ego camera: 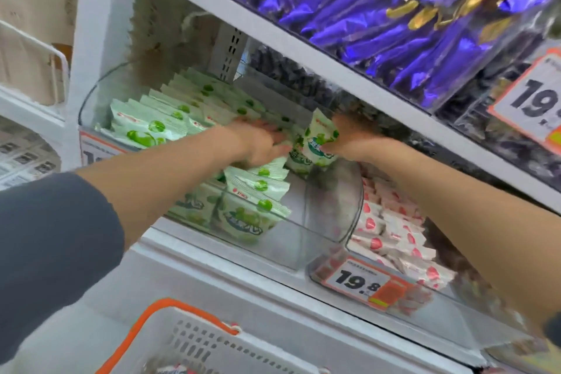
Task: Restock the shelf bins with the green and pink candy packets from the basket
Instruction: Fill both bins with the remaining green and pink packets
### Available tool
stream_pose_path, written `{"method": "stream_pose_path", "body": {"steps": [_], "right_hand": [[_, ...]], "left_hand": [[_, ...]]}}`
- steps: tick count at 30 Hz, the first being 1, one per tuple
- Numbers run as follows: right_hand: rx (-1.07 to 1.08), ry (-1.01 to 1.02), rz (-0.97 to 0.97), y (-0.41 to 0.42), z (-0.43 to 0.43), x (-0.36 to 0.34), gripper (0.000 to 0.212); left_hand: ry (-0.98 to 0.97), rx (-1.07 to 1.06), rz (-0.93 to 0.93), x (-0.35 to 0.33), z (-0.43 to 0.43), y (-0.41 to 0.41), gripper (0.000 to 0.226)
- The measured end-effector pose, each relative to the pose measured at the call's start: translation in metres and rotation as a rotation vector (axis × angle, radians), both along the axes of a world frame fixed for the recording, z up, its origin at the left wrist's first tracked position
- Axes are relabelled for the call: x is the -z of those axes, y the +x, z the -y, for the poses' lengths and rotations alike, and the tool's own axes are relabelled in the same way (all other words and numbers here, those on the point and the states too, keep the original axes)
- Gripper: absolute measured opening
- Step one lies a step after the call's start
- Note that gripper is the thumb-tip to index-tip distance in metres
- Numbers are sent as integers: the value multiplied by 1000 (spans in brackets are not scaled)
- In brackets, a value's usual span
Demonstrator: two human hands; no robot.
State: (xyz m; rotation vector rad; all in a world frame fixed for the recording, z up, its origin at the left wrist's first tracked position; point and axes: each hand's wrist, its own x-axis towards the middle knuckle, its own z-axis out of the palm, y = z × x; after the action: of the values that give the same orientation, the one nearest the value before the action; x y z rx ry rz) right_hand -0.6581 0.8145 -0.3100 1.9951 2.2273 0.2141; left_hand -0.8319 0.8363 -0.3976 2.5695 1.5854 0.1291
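Note:
A clear shelf bin (331, 209) holds a long row of green candy packets (158, 127), with more green packets (252, 206) standing at its front. My right hand (352, 136) grips a few green packets (320, 143) upright over the bin's middle. Beside them, my left hand (261, 143) lies with fingers stretched out, pressing against the row of packets. To the right, a second clear bin holds pink candy packets (394, 231). The white basket (194, 343) with an orange handle sits below, and its contents are mostly out of view.
The shelf above (303, 48) carries bins of purple foil packets (394, 18) and hangs close over my hands. Price tags reading 19.8 (361, 279) hang on the bin fronts. A white shelf upright (103, 24) stands at the left.

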Motion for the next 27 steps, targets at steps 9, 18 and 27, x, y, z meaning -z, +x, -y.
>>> {"method": "stream_pose_path", "body": {"steps": [9,18,27], "right_hand": [[22,-81,221,-9,-33,35,50],[9,-29,54,-9,-48,53,35],[4,60,-25,-2,-66,50,19]], "left_hand": [[78,-1,17,3,0,-2,62],[67,-18,27,4,-1,-3,62],[52,-3,32,3,-1,-3,63]]}}
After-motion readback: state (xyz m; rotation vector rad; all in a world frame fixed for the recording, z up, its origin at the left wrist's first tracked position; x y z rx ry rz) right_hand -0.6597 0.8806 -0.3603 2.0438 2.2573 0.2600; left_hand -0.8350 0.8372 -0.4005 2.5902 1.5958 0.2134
